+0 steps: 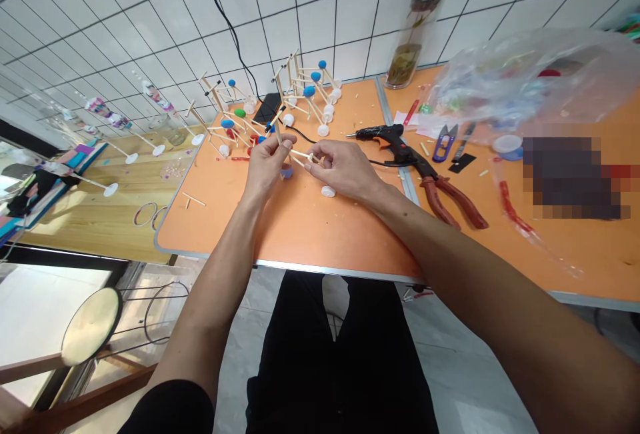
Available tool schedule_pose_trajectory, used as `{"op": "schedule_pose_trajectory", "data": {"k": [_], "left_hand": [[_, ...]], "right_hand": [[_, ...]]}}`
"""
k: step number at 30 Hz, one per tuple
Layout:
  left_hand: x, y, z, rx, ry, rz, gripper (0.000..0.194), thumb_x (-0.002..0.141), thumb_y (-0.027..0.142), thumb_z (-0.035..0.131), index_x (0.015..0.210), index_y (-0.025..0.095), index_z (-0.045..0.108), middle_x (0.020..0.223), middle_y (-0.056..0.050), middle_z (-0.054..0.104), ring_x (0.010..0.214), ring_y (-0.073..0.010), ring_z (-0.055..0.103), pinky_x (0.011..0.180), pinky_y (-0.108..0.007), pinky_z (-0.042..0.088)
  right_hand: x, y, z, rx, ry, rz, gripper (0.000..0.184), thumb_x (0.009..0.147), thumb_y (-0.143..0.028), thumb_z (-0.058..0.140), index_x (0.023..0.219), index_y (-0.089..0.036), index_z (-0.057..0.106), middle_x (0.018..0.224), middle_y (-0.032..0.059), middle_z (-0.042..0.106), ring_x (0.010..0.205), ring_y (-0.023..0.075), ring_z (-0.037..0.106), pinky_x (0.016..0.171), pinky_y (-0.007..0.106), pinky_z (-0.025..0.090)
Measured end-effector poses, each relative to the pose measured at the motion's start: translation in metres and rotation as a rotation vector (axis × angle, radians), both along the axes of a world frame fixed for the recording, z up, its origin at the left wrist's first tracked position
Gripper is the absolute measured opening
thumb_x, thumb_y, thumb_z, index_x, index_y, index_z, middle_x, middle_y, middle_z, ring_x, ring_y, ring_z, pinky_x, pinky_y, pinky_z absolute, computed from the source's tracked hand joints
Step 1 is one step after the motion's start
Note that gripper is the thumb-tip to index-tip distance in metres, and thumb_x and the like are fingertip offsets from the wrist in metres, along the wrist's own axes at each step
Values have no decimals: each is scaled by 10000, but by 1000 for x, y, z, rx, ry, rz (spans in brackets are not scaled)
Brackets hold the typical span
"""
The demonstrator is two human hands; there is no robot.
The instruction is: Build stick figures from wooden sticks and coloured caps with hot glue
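Bare forearms (220, 301) up front, left hand (267, 166) and right hand (343, 166) pinching a stick frame (300, 154), probably half-built, partly hidden tho; far-side stick models (309, 91) look done.

left hand (267, 166): pinching | right hand (340, 166): pinching | hands: close together | left forearm (215, 294), right forearm (450, 267): converging forward

Stick assembly (301, 153) btwn L hand (267, 166) & R hand (343, 166), over table (300, 234). Stick models (309, 91) bhnd hands, nr wall (310, 7). Bottle cap (328, 191) on table, just before R hand. Loose sticks (194, 199) L of L hand. Glue gun (387, 139) R of R hand; pliers (461, 201) R-front of gun, thread snips (445, 143) bhnd pliers. Plastic bag (520, 81) back R, tumbler (423, 21) L of it.
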State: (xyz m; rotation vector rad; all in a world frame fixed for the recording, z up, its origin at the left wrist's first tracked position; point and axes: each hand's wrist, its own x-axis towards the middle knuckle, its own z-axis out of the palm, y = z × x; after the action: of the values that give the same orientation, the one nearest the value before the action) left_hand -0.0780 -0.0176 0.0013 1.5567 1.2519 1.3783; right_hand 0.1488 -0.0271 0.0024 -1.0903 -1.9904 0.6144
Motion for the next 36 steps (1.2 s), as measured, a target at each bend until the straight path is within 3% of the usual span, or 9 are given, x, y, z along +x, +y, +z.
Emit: {"op": "schedule_pose_trajectory", "data": {"k": [13, 23, 29, 36], "left_hand": [[2, -1, 1, 14, 18, 39, 410, 948, 683, 932, 1016, 280, 909, 1049, -59, 852, 985, -213, 760, 800, -319, 648], [5, -5, 8, 16, 22, 54, 271, 999, 536, 928, 989, 266, 912, 1143, -81, 911, 1136, -250, 819, 969, -372, 635], [5, -6, 8, 14, 10, 46, 268, 1013, 536, 921, 1006, 268, 915, 1189, -86, 913, 1132, -245, 816, 958, -379, 638], [4, -5, 7, -9, 7, 58, 315, 1006, 586, 930, 1022, 272, 915, 1074, -72, 875, 1032, -225, 785, 881, -364, 630]], "right_hand": [[13, 1, 11, 3, 118, 15, 240, 1018, -473, 762, 1024, -244, 829, 954, 47, 821, 822, 232, 643, 782, 380, 442], [28, 9, 14, -4, 255, -117, 499, 1111, -777, 691, 1002, -297, 775, 941, 62, 775, 833, 251, 607, 761, 408, 476], [30, 10, 13, 9, 285, -115, 530, 1113, -796, 671, 974, -291, 753, 928, 66, 758, 786, 239, 574, 752, 419, 475], [30, 12, 12, -9, 270, -117, 574, 1087, -864, 654, 987, -305, 738, 920, 63, 740, 811, 252, 575, 738, 412, 442]]}}
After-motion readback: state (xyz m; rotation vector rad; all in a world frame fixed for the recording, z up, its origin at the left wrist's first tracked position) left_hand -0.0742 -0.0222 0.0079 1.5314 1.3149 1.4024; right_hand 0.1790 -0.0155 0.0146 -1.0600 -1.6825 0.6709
